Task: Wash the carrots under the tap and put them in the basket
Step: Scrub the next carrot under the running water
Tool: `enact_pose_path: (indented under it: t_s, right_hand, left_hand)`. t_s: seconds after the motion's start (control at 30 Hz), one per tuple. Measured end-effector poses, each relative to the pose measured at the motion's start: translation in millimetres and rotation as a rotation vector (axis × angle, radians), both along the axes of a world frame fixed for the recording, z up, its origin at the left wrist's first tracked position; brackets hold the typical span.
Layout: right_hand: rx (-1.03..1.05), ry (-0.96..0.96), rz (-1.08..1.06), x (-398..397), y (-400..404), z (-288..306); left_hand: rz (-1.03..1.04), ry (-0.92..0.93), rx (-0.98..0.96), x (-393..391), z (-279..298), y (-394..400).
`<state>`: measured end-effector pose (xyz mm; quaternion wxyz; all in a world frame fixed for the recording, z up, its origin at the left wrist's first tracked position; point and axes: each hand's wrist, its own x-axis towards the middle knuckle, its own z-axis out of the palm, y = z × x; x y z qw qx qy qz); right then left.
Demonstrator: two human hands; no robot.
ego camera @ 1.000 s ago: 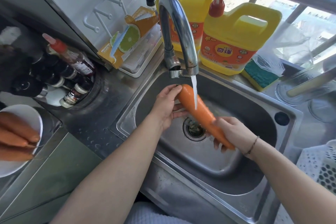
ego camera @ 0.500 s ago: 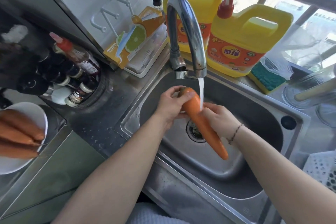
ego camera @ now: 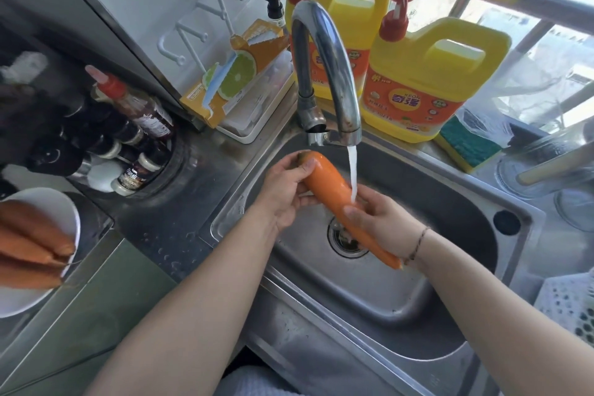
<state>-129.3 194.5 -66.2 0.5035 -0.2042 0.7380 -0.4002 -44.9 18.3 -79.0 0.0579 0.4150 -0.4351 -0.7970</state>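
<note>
Carrot (ego camera: 331, 190) is held slantwise over the sink (ego camera: 418, 309), thick end up-left, thin tip down-right above the drain (ego camera: 345, 239). Thick end is gripped by the left hand (ego camera: 284, 194), fingers curled round it, thumb laid on top. Middle of the carrot is clasped by the right hand (ego camera: 384, 222), fingers wrapped around it; a thin bracelet is seen on that wrist. Water stream (ego camera: 353, 173) from the tap (ego camera: 324, 67) is met just at the carrot's upper side, beside the right hand.

More carrots (ego camera: 29, 244) are kept on a white plate (ego camera: 64, 206) at far left, well apart from the sink. White perforated basket (ego camera: 569, 302) is seen at right edge, on the counter (ego camera: 167, 212) beside the sink; what it contains cannot be told.

Behind the tap, two yellow detergent jugs (ego camera: 430, 80) are stood on the sill; a green sponge (ego camera: 466, 148) is laid just beside them. Sauce bottles (ego camera: 135, 119) are crowded at left of the counter.
</note>
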Motion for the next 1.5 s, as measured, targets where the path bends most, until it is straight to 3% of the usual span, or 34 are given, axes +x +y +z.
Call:
enact_pose_path:
  t_s: [0.1,0.23,0.37,0.43,0.5,0.6,0.63,0.7,0.83,0.9,0.93,0.97,1.07,1.1,1.17,1.37,1.5]
  right_hand:
    - [0.016,0.096,-0.016,1.3,5.8,0.9]
    - [0.249,0.34,-0.088,7.9,-6.0,9.7]
    - [0.168,-0.12,-0.173,15.0,-3.8,24.1]
    - [0.115,-0.133,-0.133,14.2,1.7,29.7]
    - [0.057,0.054,-0.042,13.8,12.6,24.0]
    - [0.085,0.573,0.155,14.7,33.8,5.8]
    - [0.063,0.606,0.141,15.7,37.3,3.1]
    - [0.001,0.352,0.011,16.5,37.8,2.2]
    - [-0.052,-0.744,-0.324,10.7,51.1,10.6]
    - [-0.027,-0.947,-0.35,11.4,58.8,9.8]
    - [0.001,-0.896,-0.348,12.5,59.0,7.6]
    - [0.039,-0.72,-0.348,14.3,58.5,4.6]
    - [0.123,0.185,-0.228,14.5,57.0,-10.9]
    - [0.113,0.342,-0.202,12.9,57.2,-16.9]
    - [0.052,0.267,-0.231,15.4,57.2,-24.4]
    - [-0.118,-0.319,-0.395,41.5,51.7,-34.2]
    - [-0.114,-0.372,-0.386,56.7,49.1,-31.9]
  left_hand:
    - [0.043,0.005,0.023,3.1,0.9,4.0]
    - [0.066,-0.004,-0.061,-4.4,-2.5,42.1]
    - [0.012,0.011,-0.288,-13.9,0.3,48.8]
    - [0.031,-0.02,-0.354,-17.8,0.7,44.0]
    - [0.083,-0.072,-0.346,-19.8,1.4,36.5]
    - [0.186,-0.141,-0.19,-18.6,1.6,27.9]
    - [0.189,-0.146,-0.166,-17.0,-0.1,27.7]
    - [0.172,-0.098,-0.159,-13.9,-4.3,30.4]
    - [0.082,0.111,-0.042,-5.2,-5.9,35.5]
    - [0.019,0.154,-0.034,-4.6,-4.2,36.5]
    - [0.026,0.112,-0.088,-5.8,-5.5,37.4]
    - [0.054,0.052,-0.162,-7.7,-4.3,39.3]
    - [0.15,-0.093,-0.345,-11.6,-0.6,39.9]
    - [0.16,-0.106,-0.361,-11.5,0.2,38.1]
    - [0.161,-0.154,-0.383,-5.5,8.1,32.9]
    - [0.008,-0.285,-0.327,40.8,32.2,-0.9]
    - [-0.138,-0.217,-0.2,74.2,44.3,-13.5]
